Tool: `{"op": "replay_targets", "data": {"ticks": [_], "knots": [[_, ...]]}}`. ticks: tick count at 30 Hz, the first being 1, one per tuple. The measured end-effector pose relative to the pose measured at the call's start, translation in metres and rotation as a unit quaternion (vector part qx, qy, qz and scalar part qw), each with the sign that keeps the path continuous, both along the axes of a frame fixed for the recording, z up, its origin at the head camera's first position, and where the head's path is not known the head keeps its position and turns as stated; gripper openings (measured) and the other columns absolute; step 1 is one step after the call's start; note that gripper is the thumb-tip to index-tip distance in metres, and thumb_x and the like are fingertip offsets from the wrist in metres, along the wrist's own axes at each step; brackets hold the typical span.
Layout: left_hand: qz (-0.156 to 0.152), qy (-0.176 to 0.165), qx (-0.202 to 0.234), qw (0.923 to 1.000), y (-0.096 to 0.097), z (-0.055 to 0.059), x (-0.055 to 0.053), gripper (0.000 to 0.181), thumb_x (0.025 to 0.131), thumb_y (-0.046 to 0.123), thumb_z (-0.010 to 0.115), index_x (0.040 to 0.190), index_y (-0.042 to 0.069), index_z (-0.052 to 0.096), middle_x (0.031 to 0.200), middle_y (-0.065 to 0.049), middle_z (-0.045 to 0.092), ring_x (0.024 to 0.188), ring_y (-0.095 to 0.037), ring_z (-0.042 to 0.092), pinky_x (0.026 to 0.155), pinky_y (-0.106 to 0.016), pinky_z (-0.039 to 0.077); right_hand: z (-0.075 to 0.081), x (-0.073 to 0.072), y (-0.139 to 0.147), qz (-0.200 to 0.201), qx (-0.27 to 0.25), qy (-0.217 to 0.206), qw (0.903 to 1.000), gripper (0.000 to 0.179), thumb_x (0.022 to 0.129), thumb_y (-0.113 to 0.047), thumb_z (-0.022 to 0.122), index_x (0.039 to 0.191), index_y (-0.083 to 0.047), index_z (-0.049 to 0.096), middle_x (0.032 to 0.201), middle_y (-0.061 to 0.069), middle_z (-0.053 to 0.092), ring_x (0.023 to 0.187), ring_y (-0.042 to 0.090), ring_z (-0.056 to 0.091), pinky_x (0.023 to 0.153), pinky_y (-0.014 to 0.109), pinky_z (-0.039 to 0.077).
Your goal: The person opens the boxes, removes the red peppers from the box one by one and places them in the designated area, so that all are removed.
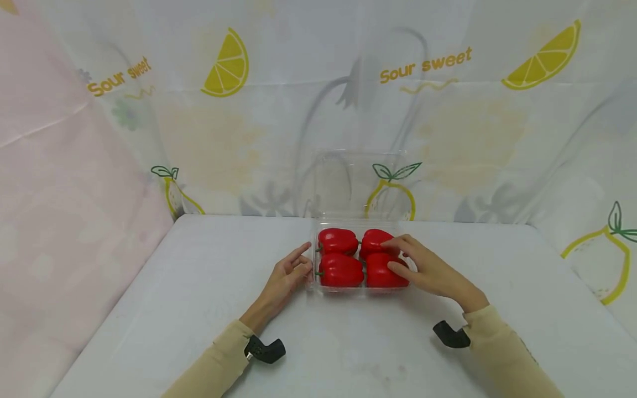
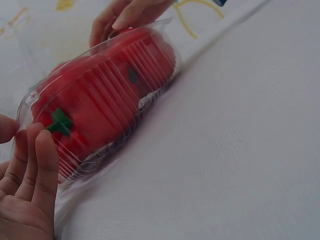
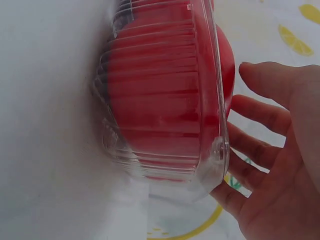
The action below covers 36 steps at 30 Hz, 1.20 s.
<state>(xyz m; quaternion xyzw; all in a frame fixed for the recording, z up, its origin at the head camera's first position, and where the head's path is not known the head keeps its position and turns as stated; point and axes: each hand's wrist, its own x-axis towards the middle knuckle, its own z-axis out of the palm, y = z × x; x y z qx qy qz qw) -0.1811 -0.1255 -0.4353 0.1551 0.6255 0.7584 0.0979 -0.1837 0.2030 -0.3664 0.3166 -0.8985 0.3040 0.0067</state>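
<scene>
Several red bell peppers with green stems fill a clear plastic clamshell box (image 1: 338,291), in two rows. Its clear lid (image 1: 343,185) stands raised at the back. My left hand (image 1: 280,286) is at the box's left side, its extended fingers against the wall near a green stem (image 2: 61,122) in the left wrist view. Above the right side, my right hand (image 1: 432,272) has its thumb by the front right pepper (image 1: 382,271) and its fingers over the back right pepper (image 1: 374,241). In the right wrist view its fingers (image 3: 260,147) are spread and loosely bent beside the rim.
The box rests on a white-covered table (image 1: 209,260) near its back edge. Behind it hangs a cloth (image 1: 278,127) printed with lemons and lettering. A pink cloth (image 1: 64,221) hangs at the left. Black wrist mounts (image 1: 266,350) sit on both beige sleeves.
</scene>
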Motion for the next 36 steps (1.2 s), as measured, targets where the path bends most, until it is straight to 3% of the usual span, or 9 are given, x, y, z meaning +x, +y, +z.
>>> {"op": "replay_targets", "data": {"ticks": [6,25,36], "knots": [[0.002,0.0,-0.005,1.0,0.0011,-0.0001,0.0,0.057,0.096,0.011,0.051,0.148,0.006,0.027,0.09,0.001,0.053,0.072,-0.008,0.054,0.071,-0.017,0.049,-0.0011,0.0035,-0.003,0.0,0.012,0.006,0.9999,0.044,0.089,-0.027,0.064,0.131,-0.019,0.05,0.121,-0.004,0.049,0.107,0.012,0.047,0.083,0.029,0.051],[0.003,0.001,-0.013,0.9999,0.0013,0.0014,0.0025,0.058,0.096,0.01,0.05,0.148,0.004,0.026,0.091,0.0,0.052,0.071,-0.006,0.053,0.07,-0.017,0.05,-0.0075,0.0073,-0.0056,0.007,0.036,-0.003,0.9993,0.058,0.084,-0.044,0.067,0.135,-0.024,0.048,0.131,-0.004,0.044,0.124,0.017,0.042,0.091,0.037,0.051],[0.005,0.005,-0.012,0.9999,0.0017,0.0024,0.0017,0.058,0.095,0.009,0.051,0.148,0.005,0.027,0.092,0.001,0.052,0.07,-0.006,0.054,0.069,-0.016,0.05,-0.0096,0.0061,-0.0022,0.022,0.013,0.03,0.9992,0.054,0.084,-0.041,0.067,0.132,-0.021,0.052,0.128,-0.005,0.047,0.12,0.016,0.044,0.088,0.033,0.052]]}}
